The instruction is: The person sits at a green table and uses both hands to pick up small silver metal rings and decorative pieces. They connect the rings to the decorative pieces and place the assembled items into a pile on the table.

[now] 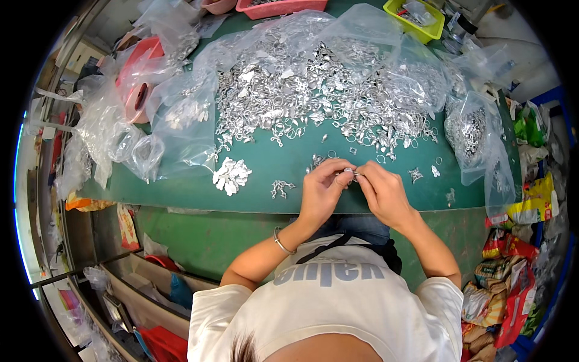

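Note:
My left hand (322, 188) and my right hand (385, 192) meet above the near edge of the green table (362, 202). Both are closed in a pinch around a small silver metal piece (356, 176); fingers hide most of it, so its exact shape is unclear. Just left of my left fingertips lie a few small silver pieces (315, 161). A little silver chain-like cluster (281, 189) rests farther left, beside a pile of flat silver leaf-shaped pieces (231, 176). Beyond my hands spreads a large heap of silver jewelry parts (289, 99), with rings among them.
Clear plastic bags (362, 27) lie over the heap's far side, and a filled bag (470, 133) sits at the right edge. At the back stand a pink tray (280, 8) and a yellow-green basket (416, 24). Drawers (151, 289) stand at lower left, colourful packages (512, 271) at right.

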A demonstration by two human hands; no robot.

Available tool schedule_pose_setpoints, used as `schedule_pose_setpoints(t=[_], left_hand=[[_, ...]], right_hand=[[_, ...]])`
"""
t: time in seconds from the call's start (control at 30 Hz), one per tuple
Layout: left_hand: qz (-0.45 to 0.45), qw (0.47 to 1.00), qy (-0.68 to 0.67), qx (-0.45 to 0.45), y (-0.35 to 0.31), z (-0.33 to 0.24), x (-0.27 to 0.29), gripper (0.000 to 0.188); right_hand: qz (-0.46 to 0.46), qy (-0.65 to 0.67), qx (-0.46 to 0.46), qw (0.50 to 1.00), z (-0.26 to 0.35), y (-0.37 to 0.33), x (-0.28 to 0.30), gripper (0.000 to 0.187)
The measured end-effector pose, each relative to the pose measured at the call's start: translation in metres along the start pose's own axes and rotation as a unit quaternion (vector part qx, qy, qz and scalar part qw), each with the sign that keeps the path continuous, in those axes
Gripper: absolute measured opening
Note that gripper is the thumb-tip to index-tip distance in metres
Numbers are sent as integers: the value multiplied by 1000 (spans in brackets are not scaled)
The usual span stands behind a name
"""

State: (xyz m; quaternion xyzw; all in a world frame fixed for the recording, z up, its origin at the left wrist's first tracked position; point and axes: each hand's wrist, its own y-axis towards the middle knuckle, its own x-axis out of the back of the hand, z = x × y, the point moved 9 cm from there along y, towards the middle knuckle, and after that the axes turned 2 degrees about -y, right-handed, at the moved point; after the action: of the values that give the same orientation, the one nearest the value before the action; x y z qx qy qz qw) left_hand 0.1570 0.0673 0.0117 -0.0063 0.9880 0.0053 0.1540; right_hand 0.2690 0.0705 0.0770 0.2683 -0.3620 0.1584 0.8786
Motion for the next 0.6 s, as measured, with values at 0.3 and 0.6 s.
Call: schedule_pose_setpoints(t=[0.3, 0.6], left_hand=[[48, 972, -122, 193, -1, 38, -10, 22], [-32, 991, 1, -127, -10, -23, -15, 17]], right_hand=[[3, -69, 34, 997, 1, -7, 1, 7], [-13, 116, -62, 991, -8, -4, 12, 6]])
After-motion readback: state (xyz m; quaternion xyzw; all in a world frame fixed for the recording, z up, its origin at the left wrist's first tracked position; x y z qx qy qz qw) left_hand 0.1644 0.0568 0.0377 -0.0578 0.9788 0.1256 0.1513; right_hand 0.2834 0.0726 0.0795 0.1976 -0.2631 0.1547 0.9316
